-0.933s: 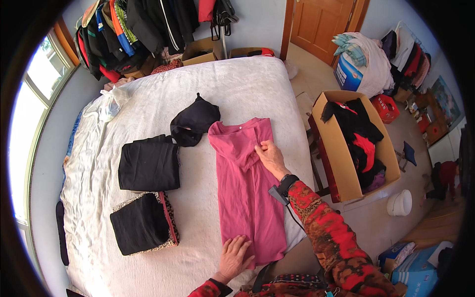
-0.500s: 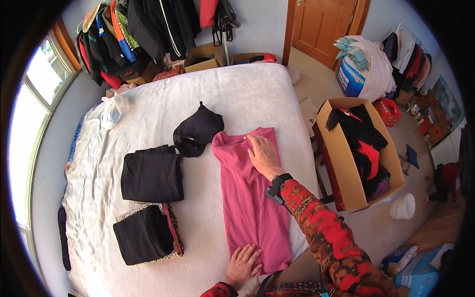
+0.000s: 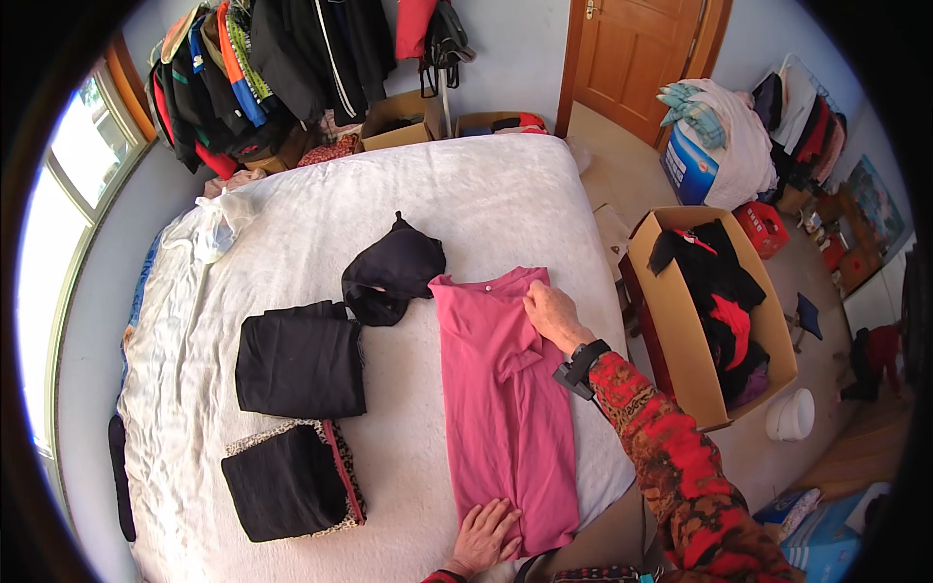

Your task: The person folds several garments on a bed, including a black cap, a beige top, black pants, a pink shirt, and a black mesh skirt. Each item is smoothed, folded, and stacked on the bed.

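Note:
A pink top [image 3: 496, 408] lies long and narrow on the white bed cover, its neckline at the far end and a few creases below it. At its far right shoulder, my right hand [image 3: 556, 316] is closed with bent fingers on the fabric edge; the thumb is mostly hidden. My left hand [image 3: 484, 537] rests flat, fingers spread, on the near left corner of the top. Left of the neckline sits a black bra [image 3: 394, 267]. Folded black clothing [image 3: 301, 360] and a second stack, black cloth [image 3: 282, 483] over a leopard-print piece, lie farther left.
The bed [image 3: 408, 486] fills the middle. Beside its right edge stands a cardboard box [image 3: 714, 413] of black and red clothes, with a white bucket [image 3: 790, 416] near it. A plastic bag [image 3: 225, 219] lies at the bed's far left. Jackets [image 3: 321, 58] hang behind.
My right hand has shifted right, from the neckline to the shoulder edge, and its fingers have curled. My left hand stays on the near end. The whole view has shifted slightly.

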Demonstrator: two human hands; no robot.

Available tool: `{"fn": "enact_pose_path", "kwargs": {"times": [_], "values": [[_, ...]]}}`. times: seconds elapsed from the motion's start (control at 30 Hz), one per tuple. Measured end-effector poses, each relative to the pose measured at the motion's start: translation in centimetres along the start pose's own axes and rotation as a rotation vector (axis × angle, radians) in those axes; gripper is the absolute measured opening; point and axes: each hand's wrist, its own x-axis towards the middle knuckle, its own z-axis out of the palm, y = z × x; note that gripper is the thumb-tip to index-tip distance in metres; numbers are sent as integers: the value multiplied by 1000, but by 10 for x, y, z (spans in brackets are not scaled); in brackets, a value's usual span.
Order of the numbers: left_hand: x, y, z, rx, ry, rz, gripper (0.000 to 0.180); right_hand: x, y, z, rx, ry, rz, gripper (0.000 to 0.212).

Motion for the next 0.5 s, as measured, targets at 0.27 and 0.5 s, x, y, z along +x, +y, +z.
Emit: {"fn": "enact_pose_path", "kwargs": {"times": [0.27, 0.5], "values": [[0, -3, 3, -21, 32, 10, 53, 28, -60, 28, 78, 235, -297, 26], [-2, -5, 10, -17, 32, 2, 52, 70, -89, 56, 462, -260, 3, 27]]}}
